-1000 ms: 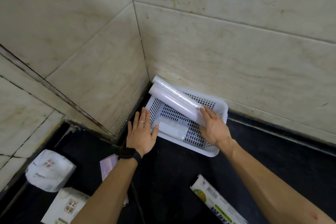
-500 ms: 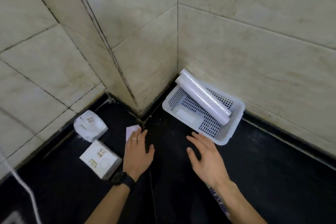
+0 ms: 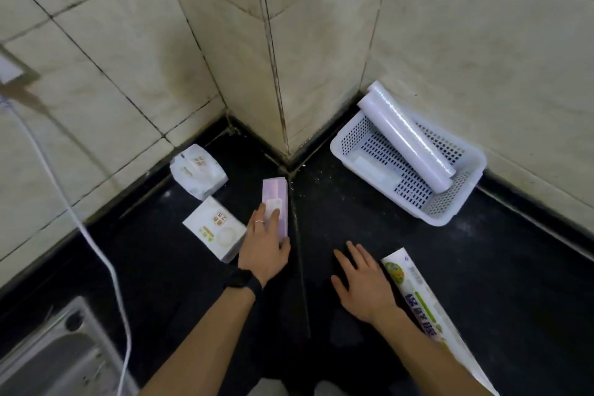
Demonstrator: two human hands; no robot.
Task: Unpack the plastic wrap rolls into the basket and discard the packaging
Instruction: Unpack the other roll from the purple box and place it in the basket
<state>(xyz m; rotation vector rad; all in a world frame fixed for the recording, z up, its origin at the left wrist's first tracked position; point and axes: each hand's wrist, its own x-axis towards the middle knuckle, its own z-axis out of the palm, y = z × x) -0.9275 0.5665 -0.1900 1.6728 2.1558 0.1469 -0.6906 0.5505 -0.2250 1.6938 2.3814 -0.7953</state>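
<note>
A white perforated basket (image 3: pixel 446 215) stands on the black counter against the right wall. Two plastic wrap rolls (image 3: pixel 408 135) lie diagonally in it, their upper ends sticking out over the rim. A flat white-and-green packaging sleeve (image 3: pixel 427 309) lies on the counter at the right, partly under my right forearm. My right hand (image 3: pixel 363 283) hovers beside it, fingers spread, holding nothing. My left hand (image 3: pixel 265 247) rests flat on a purple pack (image 3: pixel 276 196), fingers on top of it; I cannot tell whether it grips.
Two white tissue packs (image 3: pixel 213 231) (image 3: pixel 197 170) lie left of the purple pack near the left wall. A white cable (image 3: pixel 96 251) runs down the left side. A steel sink (image 3: pixel 58 357) is at the bottom left. A tiled corner pillar (image 3: pixel 283 80) juts out between packs and basket.
Both hands left the basket and drew back toward me. My left hand moved onto the purple pack. The view swung left and back, bringing the sink and cable into sight.
</note>
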